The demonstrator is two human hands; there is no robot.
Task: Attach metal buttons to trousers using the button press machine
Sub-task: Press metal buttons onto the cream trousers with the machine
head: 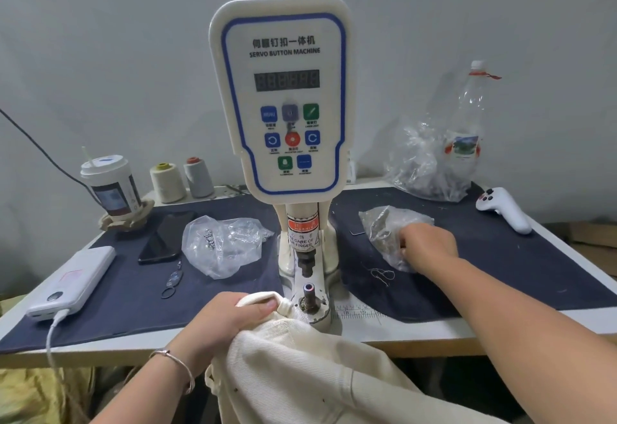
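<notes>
The white servo button press machine (282,96) stands mid-table, its lower die (309,291) exposed beneath the ram. Cream trousers (300,367) hang off the table's front edge. My left hand (230,318) grips a bunched fold of their fabric just left of the die. My right hand (429,246) reaches into a clear plastic bag of metal parts (384,226) right of the machine, fingers curled inside it; what they hold is hidden. A second clear bag (222,243) with metal buttons lies left of the machine.
On the dark cloth (500,256) left: a power bank (73,281) with cable, a phone (167,236), thread snips (172,281), a cup (112,183) and two thread cones (182,178). Right: a crumpled bag with bottle (464,136) and a white controller (504,208).
</notes>
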